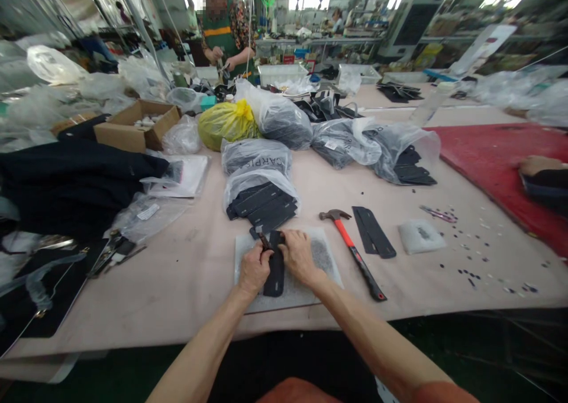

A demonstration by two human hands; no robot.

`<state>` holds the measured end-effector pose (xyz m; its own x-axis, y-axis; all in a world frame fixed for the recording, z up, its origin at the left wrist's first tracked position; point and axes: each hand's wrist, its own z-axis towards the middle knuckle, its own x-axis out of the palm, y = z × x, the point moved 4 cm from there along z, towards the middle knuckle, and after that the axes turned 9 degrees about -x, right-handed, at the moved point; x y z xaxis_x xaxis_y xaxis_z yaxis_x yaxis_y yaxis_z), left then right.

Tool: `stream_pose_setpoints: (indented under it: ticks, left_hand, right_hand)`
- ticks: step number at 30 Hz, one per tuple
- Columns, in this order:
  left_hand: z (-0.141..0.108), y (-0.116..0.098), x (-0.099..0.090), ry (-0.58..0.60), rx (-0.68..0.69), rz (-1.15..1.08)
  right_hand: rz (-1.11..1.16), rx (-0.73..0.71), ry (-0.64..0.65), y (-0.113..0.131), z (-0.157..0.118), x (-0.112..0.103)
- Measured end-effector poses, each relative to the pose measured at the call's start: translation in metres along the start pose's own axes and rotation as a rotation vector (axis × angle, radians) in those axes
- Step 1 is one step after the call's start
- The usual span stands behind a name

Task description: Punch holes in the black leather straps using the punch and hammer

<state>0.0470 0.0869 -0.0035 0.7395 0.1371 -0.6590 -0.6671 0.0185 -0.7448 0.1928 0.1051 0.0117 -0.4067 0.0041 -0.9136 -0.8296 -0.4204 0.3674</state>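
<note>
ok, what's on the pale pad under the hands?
A dark strip lies on the pad, between the left hand and right hand; the left holds a small dark object. The pad beneath the strip can't be seen.

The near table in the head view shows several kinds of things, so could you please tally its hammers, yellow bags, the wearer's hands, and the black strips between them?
Claw hammer with red-and-black handle: 1
Tied yellow plastic bag: 1
Wearer's bare left hand and bare right hand: 2
Long flat black strip between those hands: 1
Total: 5
</note>
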Motion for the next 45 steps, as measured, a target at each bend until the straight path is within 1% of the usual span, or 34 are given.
stream_pose_setpoints:
  ticks: [2,4,7,10,12,14,16,19,22,27,32,37,41,45]
  left_hand:
    - [-0.005,-0.002,0.001,0.004,-0.008,-0.014]
    - [-0.012,-0.005,0.002,0.015,-0.012,-0.016]
    - [-0.022,-0.009,0.003,0.048,-0.012,-0.023]
    - [-0.022,-0.012,0.000,0.068,-0.032,-0.083]
    - [-0.014,-0.012,-0.004,0.035,-0.063,-0.133]
    - [0.001,-0.012,-0.006,-0.004,-0.077,-0.180]
    - [0.019,-0.013,-0.003,-0.005,-0.063,-0.217]
    - [0.043,-0.013,0.006,0.042,-0.011,-0.252]
    - [0.055,-0.012,0.014,0.088,0.023,-0.256]
    - [0.055,-0.006,0.015,0.089,0.008,-0.252]
    - [0.054,-0.008,0.017,0.120,0.040,-0.239]
    - [0.055,-0.007,0.018,0.114,0.059,-0.194]
    - [0.053,-0.010,0.021,0.101,0.148,-0.114]
    - [0.053,-0.012,0.026,0.081,0.263,0.028]
  right_hand:
    - [-0.002,0.041,-0.022,0.012,-0.022,0.005]
    - [0.003,0.012,-0.003,0.021,-0.039,0.010]
    - [0.052,-0.071,0.052,0.021,-0.049,0.009]
    - [0.109,-0.168,0.093,0.016,-0.050,0.003]
    - [0.121,-0.187,0.091,0.015,-0.050,-0.001]
    - [0.118,-0.164,0.073,0.017,-0.051,-0.002]
    - [0.105,-0.112,0.047,0.018,-0.053,-0.001]
    - [0.089,-0.036,0.012,0.019,-0.055,-0.001]
    - [0.095,-0.024,0.001,0.018,-0.056,-0.002]
    - [0.093,-0.031,-0.001,0.016,-0.055,-0.003]
    - [0.086,-0.031,-0.003,0.016,-0.054,-0.003]
    - [0.087,-0.036,-0.018,0.015,-0.055,-0.004]
    - [0.090,-0.034,-0.019,0.015,-0.055,-0.004]
    - [0.096,-0.039,-0.009,0.015,-0.056,-0.003]
